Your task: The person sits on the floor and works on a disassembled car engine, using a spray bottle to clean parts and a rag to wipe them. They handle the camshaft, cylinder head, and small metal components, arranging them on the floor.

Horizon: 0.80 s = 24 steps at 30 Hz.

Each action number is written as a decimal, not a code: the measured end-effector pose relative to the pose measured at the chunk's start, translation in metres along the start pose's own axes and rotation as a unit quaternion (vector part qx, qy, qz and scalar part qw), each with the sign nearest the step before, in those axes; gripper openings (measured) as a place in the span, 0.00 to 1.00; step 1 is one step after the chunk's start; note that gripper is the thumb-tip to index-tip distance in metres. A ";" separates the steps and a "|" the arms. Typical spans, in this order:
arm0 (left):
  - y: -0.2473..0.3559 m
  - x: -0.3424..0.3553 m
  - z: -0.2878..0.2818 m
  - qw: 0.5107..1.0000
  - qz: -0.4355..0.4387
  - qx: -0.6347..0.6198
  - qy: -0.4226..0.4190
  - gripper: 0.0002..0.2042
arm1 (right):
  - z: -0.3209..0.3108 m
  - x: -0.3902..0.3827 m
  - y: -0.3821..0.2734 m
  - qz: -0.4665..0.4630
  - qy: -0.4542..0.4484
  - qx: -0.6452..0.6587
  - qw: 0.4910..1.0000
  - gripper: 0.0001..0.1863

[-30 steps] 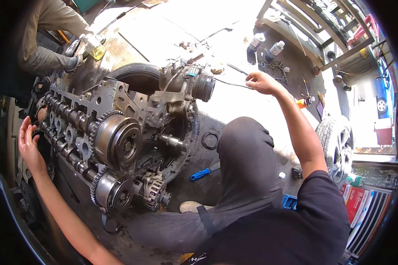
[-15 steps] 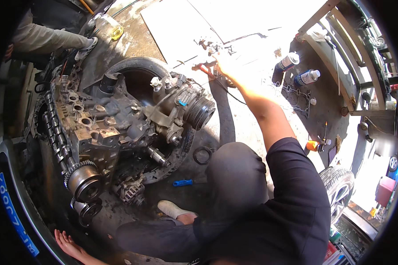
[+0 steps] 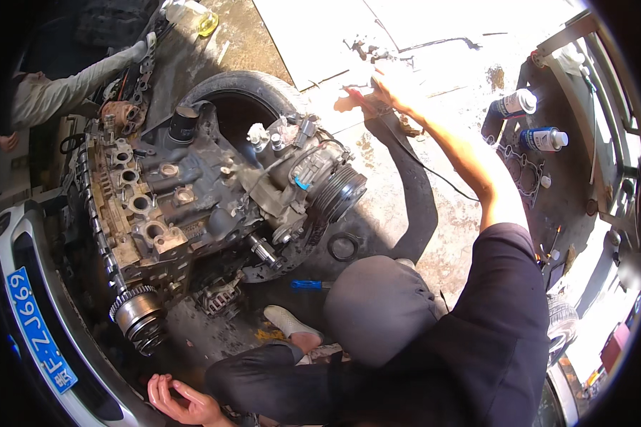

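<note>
My right arm reaches out to the far, sunlit floor. There my right hand (image 3: 383, 91) is closed, fingers bent, around something the glare hides; a thin black cord (image 3: 434, 169) trails from it. Small metal parts (image 3: 372, 50) lie just beyond that hand. My left hand (image 3: 181, 402) hangs low at the near left, palm up and empty, with loosely curled fingers apart. A dirty engine (image 3: 203, 188) sits left of centre over a tyre (image 3: 246, 87). It carries a ribbed pulley (image 3: 343, 196) and a black oil filter (image 3: 183, 122). A toothed gear wheel (image 3: 135, 306) is at its near-left corner.
A blue-handled tool (image 3: 308, 284) and a black ring (image 3: 343, 247) lie before my knee. Two spray cans (image 3: 516, 104) and a gasket (image 3: 525, 174) are at right. A car bumper (image 3: 85, 341) borders the left. Another person's sleeved arm or leg (image 3: 71, 89) shows at far left.
My view has shifted, so the engine and floor things sit differently in it. The left hand has come up and rightward, its fingers more curled. My right arm still reaches to the same spot.
</note>
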<state>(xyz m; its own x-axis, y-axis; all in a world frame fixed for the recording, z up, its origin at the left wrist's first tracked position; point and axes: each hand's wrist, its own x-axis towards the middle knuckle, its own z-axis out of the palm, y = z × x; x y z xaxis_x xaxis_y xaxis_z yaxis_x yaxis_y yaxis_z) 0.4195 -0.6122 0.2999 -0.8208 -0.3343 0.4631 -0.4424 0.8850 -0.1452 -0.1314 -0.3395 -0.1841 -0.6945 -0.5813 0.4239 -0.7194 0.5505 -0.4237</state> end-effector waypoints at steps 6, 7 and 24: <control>0.138 0.051 0.111 0.881 0.049 -0.391 -0.262 0.14 | -0.096 -0.058 -0.117 0.407 -0.088 0.161 0.895 0.18; 0.158 0.058 0.136 0.837 0.042 -0.456 -0.299 0.15 | -0.101 -0.086 -0.124 0.429 -0.058 0.178 0.883 0.18; 0.470 0.035 0.424 0.899 0.115 -0.298 -0.298 0.35 | -0.201 -0.240 -0.213 0.586 0.252 0.185 0.748 0.12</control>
<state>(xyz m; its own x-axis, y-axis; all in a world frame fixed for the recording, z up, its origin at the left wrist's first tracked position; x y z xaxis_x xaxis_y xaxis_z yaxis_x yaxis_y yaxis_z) 0.0294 -0.3453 -0.1223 -0.9924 -0.0766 -0.0964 -0.1091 0.9101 0.3999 0.1861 -0.1967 -0.0347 -0.8286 0.5217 -0.2032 0.3750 0.2478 -0.8933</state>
